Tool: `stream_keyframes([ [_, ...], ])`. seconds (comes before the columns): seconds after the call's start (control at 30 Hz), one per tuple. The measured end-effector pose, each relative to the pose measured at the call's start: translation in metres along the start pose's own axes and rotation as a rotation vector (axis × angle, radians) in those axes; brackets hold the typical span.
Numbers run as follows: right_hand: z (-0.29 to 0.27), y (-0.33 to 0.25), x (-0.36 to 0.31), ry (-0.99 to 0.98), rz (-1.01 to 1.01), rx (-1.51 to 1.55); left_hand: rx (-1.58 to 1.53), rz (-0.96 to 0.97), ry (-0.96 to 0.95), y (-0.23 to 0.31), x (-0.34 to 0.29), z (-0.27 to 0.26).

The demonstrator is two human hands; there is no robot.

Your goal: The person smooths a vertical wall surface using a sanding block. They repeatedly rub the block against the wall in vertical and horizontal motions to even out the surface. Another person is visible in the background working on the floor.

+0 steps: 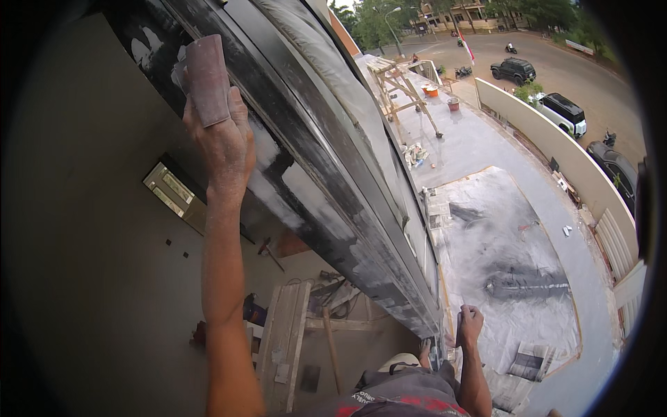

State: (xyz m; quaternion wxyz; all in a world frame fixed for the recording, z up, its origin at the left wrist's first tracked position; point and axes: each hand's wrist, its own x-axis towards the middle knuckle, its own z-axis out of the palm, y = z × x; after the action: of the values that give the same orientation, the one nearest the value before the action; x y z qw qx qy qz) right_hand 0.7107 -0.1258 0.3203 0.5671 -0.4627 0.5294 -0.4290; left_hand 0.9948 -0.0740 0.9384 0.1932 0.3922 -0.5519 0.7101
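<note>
A long black frame with whitish filler patches and pale dust runs diagonally across the middle. My left hand, dusty and reaching high up, is closed on a reddish-brown piece of sandpaper at the upper part of this frame. The sandpaper covers most of my fingers, and I cannot tell whether a block lies under it. Low on the right, my right hand is closed around a thin dark flat piece beside the frame's lower end. What that piece is does not show clearly.
Wooden planks and a hammer are below on the left. To the right, a dust-covered sheet lies outside. Beyond it stand a wooden trestle, buckets and a low wall, with parked cars on the road.
</note>
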Motion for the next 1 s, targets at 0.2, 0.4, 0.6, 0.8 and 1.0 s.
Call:
stream_keyframes([
  [0.2, -0.008, -0.002, -0.011, -0.024, 0.045, -0.051, 0.273, -0.633, -0.467, -0.109, 0.108, -0.035],
  [0.4, -0.001, -0.01, -0.008, -0.038, 0.019, -0.066, -0.11, -0.024, 0.153, -0.009, 0.016, -0.006],
  [0.6, 0.029, -0.013, -0.019, -0.143, 0.035, -0.131, 0.267, -0.281, -0.354, -0.138, 0.087, -0.017],
  [0.8, 0.039, 0.037, 0.006, -0.124, -0.113, -0.121, 0.077, -0.192, -0.019, -0.033, -0.008, -0.005],
  [1.0, 0.057, 0.033, 0.003, -0.213, -0.089, -0.15, 0.02, -0.542, -0.142, -0.097, 0.092, -0.023],
])
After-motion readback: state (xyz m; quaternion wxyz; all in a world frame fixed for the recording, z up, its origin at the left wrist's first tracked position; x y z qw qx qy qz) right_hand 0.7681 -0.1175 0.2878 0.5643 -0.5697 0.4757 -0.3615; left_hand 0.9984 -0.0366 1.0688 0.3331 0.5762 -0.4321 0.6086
